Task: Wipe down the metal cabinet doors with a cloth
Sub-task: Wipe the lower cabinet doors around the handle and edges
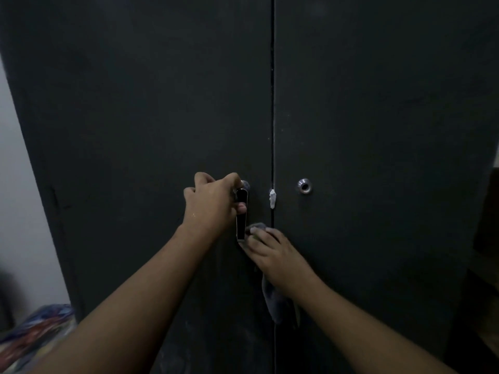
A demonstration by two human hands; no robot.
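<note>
Left hand [210,203] gripping handle [241,214] on left door [135,130], right hand [272,252] clutching cloth [270,295] just below. Tip imo: steady handle, work cloth round its base, then seam.

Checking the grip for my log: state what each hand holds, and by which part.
Left hand grips the door handle at its upper end. Right hand presses a bunched grey cloth near the handle's lower end; its tail hangs below the wrist.

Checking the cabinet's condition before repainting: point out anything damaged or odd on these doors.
A white scrap juts from the seam between the doors, with pale chipping up that edge. The right door shows only a metal ring, no handle, unlike the left door.
</note>
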